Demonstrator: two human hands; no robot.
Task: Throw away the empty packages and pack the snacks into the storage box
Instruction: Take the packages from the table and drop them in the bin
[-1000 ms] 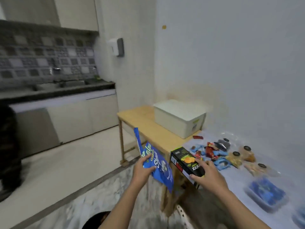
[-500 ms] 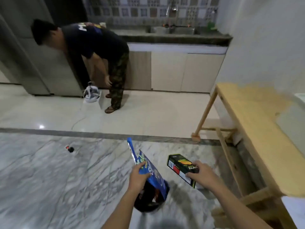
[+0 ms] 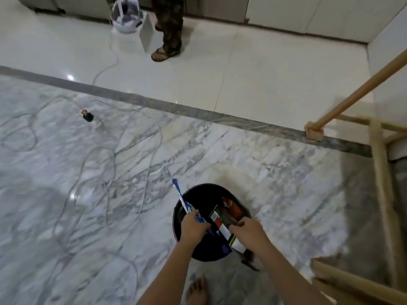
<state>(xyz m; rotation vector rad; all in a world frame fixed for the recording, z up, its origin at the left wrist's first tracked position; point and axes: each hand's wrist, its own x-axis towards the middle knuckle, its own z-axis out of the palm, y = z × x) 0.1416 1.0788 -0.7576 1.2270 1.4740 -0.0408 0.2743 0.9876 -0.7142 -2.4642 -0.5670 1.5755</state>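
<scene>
A round black trash bin (image 3: 199,191) stands on the marble floor right below me, with a reddish wrapper inside. My left hand (image 3: 193,225) grips a flat blue snack bag (image 3: 182,199) over the bin's left rim; the bag's top sticks up and to the left. My right hand (image 3: 247,230) holds a black snack box (image 3: 222,223) with red and white panels, tilted down into the bin's mouth. The storage box and the snacks are out of view.
A wooden table's legs (image 3: 378,172) stand at the right, close to the bin. Another person's legs in sandals (image 3: 168,40) are at the top by the cabinets, beside a white bag (image 3: 126,16). A small black object (image 3: 88,116) and thin cords lie on the floor at left. My bare foot (image 3: 197,290) shows below.
My view has swung from the table down to the floor. Both hands have lowered the blue bag and the black box over and into the bin.
</scene>
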